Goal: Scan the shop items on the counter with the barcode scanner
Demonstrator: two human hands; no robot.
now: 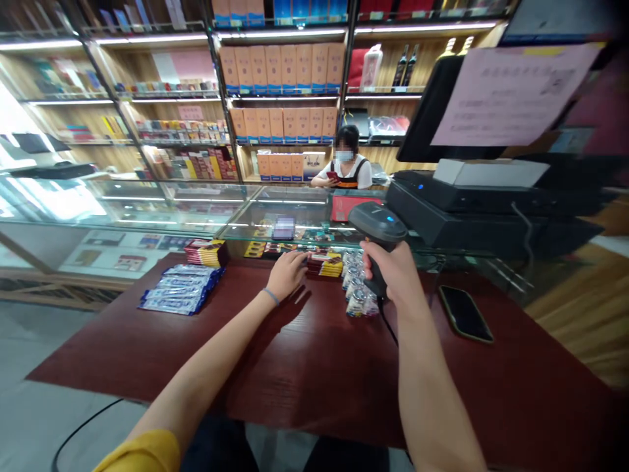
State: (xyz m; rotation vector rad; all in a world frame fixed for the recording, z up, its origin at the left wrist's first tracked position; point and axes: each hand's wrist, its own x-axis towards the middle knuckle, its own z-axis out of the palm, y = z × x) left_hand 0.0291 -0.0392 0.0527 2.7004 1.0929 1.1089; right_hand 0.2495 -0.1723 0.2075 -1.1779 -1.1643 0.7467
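My right hand (396,272) is wrapped round the grip of a black barcode scanner (377,223), raised above the table with its head pointing forward and left. A small blue light glows on top, and a cord hangs from its base. My left hand (287,274), a thin band at its wrist, reaches forward with fingers stretched out. Its fingertips are beside a stack of dark red and yellow packets (325,263); I cannot tell whether they touch. Under the scanner lie several clear-wrapped small packs (358,288), partly hidden by my right hand.
Blue-and-white packets (181,288) and another red-and-yellow stack (205,252) lie on the dark red table (295,367). A phone (466,313) lies right. Ahead is a glass counter (246,208); a monitor (427,108) stands at right. A masked person (350,164) is behind the counter.
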